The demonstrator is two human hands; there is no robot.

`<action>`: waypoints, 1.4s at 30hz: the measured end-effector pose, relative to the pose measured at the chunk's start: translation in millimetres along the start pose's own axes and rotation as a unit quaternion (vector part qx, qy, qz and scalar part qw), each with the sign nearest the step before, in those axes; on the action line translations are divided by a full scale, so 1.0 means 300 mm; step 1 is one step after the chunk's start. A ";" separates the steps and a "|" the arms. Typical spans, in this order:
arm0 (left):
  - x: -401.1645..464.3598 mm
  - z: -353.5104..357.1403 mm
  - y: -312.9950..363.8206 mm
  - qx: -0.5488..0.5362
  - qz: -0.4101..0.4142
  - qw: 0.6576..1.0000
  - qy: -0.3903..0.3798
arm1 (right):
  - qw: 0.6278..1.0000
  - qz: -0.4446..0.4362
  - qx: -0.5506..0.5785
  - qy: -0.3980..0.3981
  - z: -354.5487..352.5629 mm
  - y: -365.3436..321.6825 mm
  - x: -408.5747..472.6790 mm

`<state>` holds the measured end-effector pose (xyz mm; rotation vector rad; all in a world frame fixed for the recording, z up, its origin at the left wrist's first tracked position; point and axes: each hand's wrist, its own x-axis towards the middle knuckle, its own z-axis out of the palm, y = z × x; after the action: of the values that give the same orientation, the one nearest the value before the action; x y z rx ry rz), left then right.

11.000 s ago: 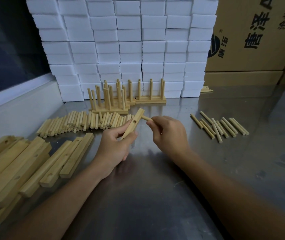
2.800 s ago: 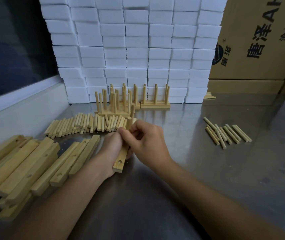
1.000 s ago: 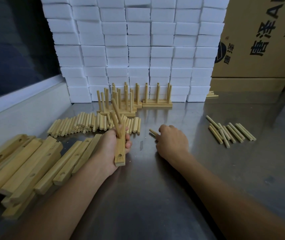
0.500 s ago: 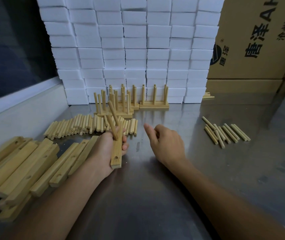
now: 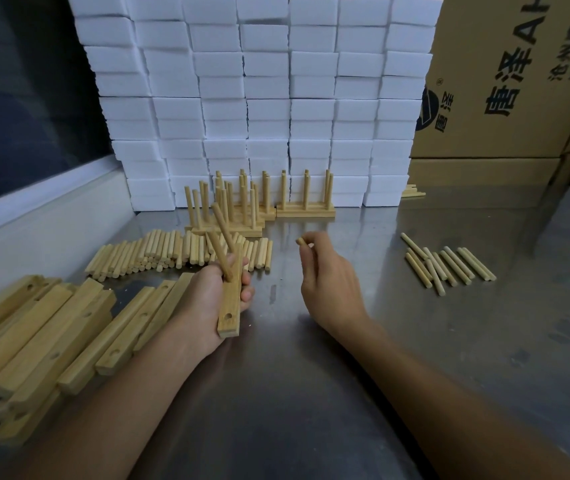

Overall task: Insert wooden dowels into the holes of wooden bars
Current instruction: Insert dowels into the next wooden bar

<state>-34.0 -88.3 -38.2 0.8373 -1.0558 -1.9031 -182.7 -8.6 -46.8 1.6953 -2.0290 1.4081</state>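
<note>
table [image 5: 311, 393]: brushed metal (dull sheen) | bars [image 5: 51, 341], dowels [image 5: 450, 268]: pale matt wood | box [image 5: 505, 81]: cardboard

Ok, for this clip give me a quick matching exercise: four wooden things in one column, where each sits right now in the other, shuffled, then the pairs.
Things
1. bar with two dowels in it
2. single dowel
3. finished racks
4. small pile of dowels

Places
A. on the table, to the right of the right hand
B. gripped in the left hand
C. standing against the stacked white blocks
D. pinched in the right hand's fingertips

Pairs: 1-B, 2-D, 3-C, 4-A
</note>
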 end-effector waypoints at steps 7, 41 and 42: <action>0.004 0.000 -0.002 0.004 0.003 1.000 -0.003 | 0.998 -0.036 -0.015 0.047 -0.005 -0.007 -0.007; -0.017 0.015 0.003 0.030 0.009 0.999 0.035 | 0.970 0.156 0.186 0.029 -0.014 0.026 0.013; -0.019 0.015 0.003 0.032 0.009 0.999 0.039 | 0.969 0.156 0.191 0.031 -0.020 0.029 0.014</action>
<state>-34.9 -81.9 -34.6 0.9283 -1.0777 -1.8159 -194.0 -8.0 -45.6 1.4678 -2.1695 2.0402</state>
